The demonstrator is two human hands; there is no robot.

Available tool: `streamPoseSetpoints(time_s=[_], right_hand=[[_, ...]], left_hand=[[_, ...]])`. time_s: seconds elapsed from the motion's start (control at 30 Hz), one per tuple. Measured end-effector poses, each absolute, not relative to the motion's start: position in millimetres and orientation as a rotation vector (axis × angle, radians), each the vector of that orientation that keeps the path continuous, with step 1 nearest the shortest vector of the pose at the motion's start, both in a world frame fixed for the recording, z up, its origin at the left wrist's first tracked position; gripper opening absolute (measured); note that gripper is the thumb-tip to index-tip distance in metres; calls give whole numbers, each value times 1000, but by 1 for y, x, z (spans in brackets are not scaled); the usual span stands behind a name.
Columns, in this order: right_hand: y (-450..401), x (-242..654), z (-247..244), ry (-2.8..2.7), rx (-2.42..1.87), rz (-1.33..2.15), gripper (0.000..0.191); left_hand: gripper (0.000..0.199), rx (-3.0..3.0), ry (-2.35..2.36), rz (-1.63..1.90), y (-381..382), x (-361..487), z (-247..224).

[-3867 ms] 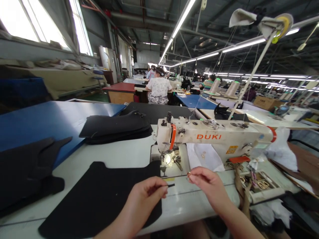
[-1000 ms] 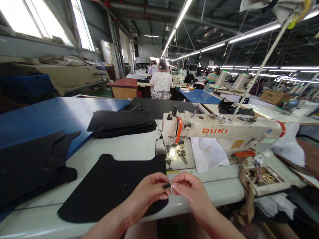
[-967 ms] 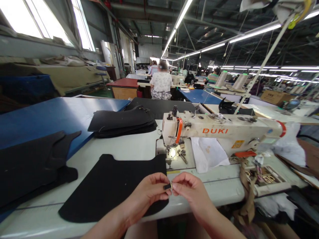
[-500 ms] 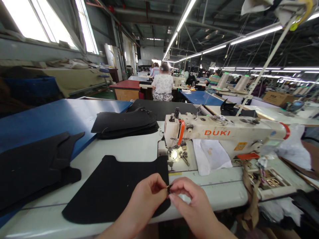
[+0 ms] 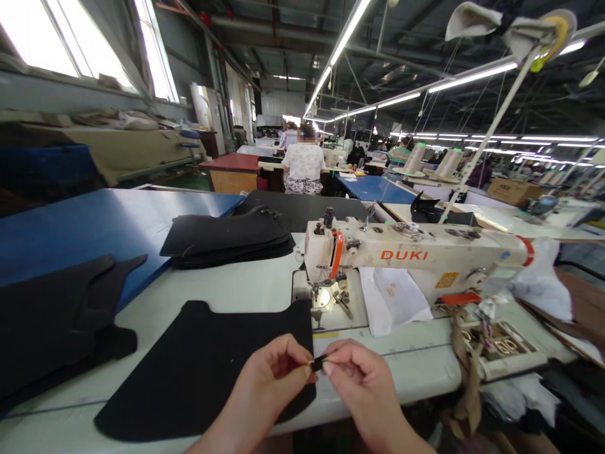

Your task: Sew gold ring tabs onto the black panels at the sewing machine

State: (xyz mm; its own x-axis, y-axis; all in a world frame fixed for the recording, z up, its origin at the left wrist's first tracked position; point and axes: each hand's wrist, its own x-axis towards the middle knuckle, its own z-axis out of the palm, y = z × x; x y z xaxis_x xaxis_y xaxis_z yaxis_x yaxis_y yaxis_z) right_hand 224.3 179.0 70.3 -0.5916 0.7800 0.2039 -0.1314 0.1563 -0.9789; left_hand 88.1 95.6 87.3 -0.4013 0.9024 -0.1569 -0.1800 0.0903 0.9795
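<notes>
My left hand [image 5: 269, 381] and my right hand [image 5: 362, 381] meet above the front edge of the sewing table, both in a pinch. Between their fingertips is a short black strip [image 5: 319, 364]. The right fingers grip its right end. At its left end, by the left fingertips, shows a bit of gold-coloured metal [image 5: 310, 363], perhaps a ring, mostly hidden. Under and behind the left hand lies a large flat black panel [image 5: 203, 366] with a curved lower edge. Just beyond the hands stands the white sewing machine [image 5: 416, 252], its needle area lit, with no cloth under it.
A stack of black pieces [image 5: 227, 239] lies behind the panel, more black pieces [image 5: 51, 315] at left. White cloth [image 5: 394, 299] rests beneath the machine arm. A tray [image 5: 505, 347] with gold rings sits at right beside a hanging brown strap [image 5: 466, 372]. A person [image 5: 304, 161] sits ahead.
The black strip now shows more plainly between the fingertips, and the hands are slightly farther apart. The view has shifted a little, moving the table and machine slightly left in the picture.
</notes>
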Motion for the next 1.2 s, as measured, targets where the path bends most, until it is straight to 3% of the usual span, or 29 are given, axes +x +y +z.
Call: streamPoseSetpoints(time_s=[0.2,0.6,0.7,1.2], right_hand=[[178,222,73,-1675,-648,1466,8],[179,226,71,-1634,-743,1530,3],[181,228,69,-1594,-768,1653,14],[195,234,90,-2119,-707,1435,9]], left_hand=[[26,675,1309,1500,99,88,89],[13,880,1589,1470,94,93,76],[11,962,1623,1433,92,91,73],[10,1313,1812,1286,90,88,84]])
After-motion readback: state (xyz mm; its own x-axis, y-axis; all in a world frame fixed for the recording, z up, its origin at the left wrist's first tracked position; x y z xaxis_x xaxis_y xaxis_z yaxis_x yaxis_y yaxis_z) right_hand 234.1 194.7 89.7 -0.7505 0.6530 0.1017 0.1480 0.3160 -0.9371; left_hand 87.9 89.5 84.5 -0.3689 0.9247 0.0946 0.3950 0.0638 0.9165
